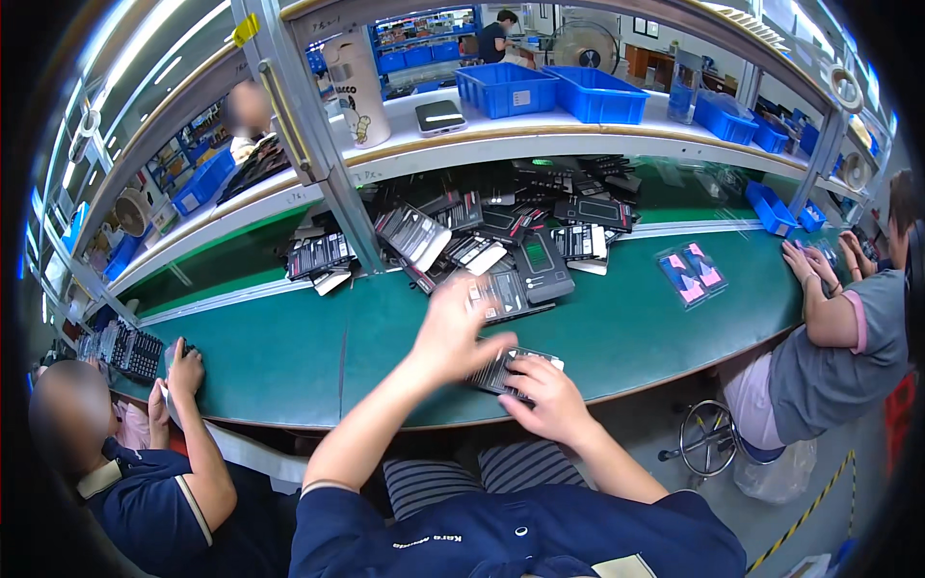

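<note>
My left hand (453, 332) is smeared by motion, with its thumb spread away from the fingers. It reaches over the table at the near edge of a pile of flat black boxes (542, 265). The fingers are beside a box with a printed label (506, 297); whether they touch it I cannot tell. My right hand (551, 397) has its fingers on top of a flat black box (493, 374) close to the table's front edge, the thumb at its near side. Part of that box is hidden under the hands.
The pile lies against a metal post (337, 207) under a shelf (501, 135) with blue bins (506, 91) and a tumbler (356, 96). Pink and blue cards in clear plastic (690, 274) lie to the right. Co-workers sit left (164, 482) and right (829, 356). A wheeled stool (708, 438) stands right.
</note>
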Tool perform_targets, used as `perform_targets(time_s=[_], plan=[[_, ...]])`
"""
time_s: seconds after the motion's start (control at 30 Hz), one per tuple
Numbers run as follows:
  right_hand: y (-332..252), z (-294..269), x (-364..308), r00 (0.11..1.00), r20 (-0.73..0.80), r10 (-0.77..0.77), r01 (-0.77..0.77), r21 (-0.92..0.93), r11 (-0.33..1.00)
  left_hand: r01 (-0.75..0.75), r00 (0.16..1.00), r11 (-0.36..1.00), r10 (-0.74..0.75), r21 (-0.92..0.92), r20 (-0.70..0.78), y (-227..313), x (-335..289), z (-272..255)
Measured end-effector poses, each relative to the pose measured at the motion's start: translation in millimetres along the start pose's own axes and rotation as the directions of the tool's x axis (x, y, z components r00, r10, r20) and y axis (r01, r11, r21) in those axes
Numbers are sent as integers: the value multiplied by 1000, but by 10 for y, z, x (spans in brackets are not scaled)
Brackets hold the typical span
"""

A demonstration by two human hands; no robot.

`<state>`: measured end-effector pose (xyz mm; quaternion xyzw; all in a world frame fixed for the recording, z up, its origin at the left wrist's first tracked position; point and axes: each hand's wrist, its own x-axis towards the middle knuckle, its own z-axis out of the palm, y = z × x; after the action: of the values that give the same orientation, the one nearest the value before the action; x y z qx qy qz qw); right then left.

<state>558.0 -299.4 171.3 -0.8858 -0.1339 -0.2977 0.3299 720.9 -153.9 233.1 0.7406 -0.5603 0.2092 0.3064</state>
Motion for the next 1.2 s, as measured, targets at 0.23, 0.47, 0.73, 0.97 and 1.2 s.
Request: perform_targets(time_s=[0.23,0.47,0.73,0.97,1.2], plan=[[977,-913,252,921,-390,1,-191,-449,873,-48,900,981,-39,186,435,495,-757,-55],[1780,-1540,-113,886,-253,389,-452,-660,600,144,890,990,-126,-9,438,460,-311,68],[708,-927,-142,893,11,449,-431,-266,863,209,895,977,-173,-45,410,353,-351,156],[358,-495,41,906,403,130,-194,122,973,248,898,964,-192,-94,396,345,-426,115],[-128,-166,508,889,69,453,-245,907,343,381,882,860,-448,-339,-145,533,-375,-38]])
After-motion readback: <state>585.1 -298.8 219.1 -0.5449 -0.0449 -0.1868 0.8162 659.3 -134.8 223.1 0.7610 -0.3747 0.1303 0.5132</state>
